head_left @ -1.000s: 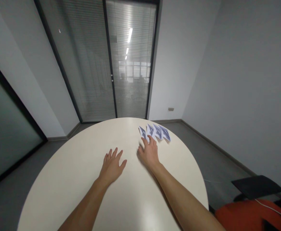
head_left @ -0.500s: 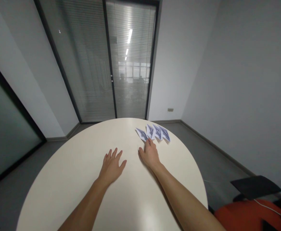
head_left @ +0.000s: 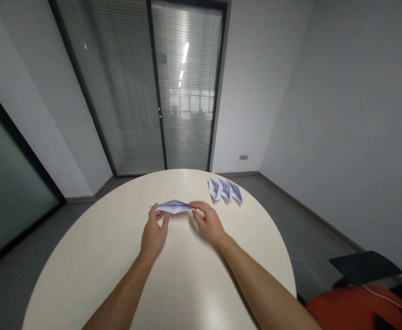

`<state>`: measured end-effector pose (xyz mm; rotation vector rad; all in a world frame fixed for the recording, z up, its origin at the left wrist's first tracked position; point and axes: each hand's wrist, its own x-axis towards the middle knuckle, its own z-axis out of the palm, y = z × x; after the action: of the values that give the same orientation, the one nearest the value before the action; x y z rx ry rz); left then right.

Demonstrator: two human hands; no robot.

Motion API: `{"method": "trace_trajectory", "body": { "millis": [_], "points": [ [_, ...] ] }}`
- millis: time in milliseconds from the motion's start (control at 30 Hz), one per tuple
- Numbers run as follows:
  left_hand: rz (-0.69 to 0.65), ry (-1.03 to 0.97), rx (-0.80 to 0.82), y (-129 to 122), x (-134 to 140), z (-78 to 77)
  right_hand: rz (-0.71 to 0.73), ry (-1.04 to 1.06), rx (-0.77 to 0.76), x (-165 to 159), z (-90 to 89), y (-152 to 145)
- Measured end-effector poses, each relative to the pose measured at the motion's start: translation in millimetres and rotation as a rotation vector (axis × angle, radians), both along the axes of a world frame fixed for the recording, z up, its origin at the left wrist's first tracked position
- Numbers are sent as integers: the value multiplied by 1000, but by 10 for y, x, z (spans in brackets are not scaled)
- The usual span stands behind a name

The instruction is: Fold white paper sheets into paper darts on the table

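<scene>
Just past the middle of the desk (head_left: 94,250), toward 12 o'clock: a folded paper (head_left: 174,207), white with bluish shading, long, pointed at both ends, stretched crosswise from 9 to 3 o'clock. At its 9 o'clock tip, the left hand (head_left: 153,232), fingers closed about the point, thumb spread wide and clear of the fold. At its 3 o'clock tip, the right hand (head_left: 210,223), fingers bent over the end in a narrow pinch, thumb just below. A soft shadow on the desk just under the paper; hard to tell whether raised or touching.

Between 1 and 2 o'clock, near the far rim: three similar folded papers (head_left: 225,189) in a slanting row, close together, too small to tell whether overlapping.

Beyond the desk, from 11 to 12 o'clock, dark-framed glass panels with blinds (head_left: 189,133). Toward 1 o'clock, low on the wall, a small plate (head_left: 243,157). Between 3 and 4 o'clock, a red seat (head_left: 342,306) beside a black panel (head_left: 365,267).
</scene>
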<state>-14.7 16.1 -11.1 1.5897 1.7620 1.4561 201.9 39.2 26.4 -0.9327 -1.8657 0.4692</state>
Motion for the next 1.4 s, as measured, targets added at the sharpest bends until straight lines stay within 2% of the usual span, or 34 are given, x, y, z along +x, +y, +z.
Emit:
{"method": "trace_trajectory", "body": {
  "millis": [167,300,633,767,1000,1400],
  "points": [
    [108,-102,2,39,-20,-13,12,-40,-5,13,2,-16],
    [127,-100,8,43,-48,3,17,-29,-17,28,2,-9],
    [53,-66,150,-18,-2,101,-39,-36,-25,34,-35,42],
    [14,-58,161,-36,-6,131,-116,-4,-9,19,-37,68],
    [-69,105,164,-169,47,259,-285,53,-54,5,18,49],
    [-47,164,189,-222,69,311,-348,32,-74,28,37,30]
  ]
}}
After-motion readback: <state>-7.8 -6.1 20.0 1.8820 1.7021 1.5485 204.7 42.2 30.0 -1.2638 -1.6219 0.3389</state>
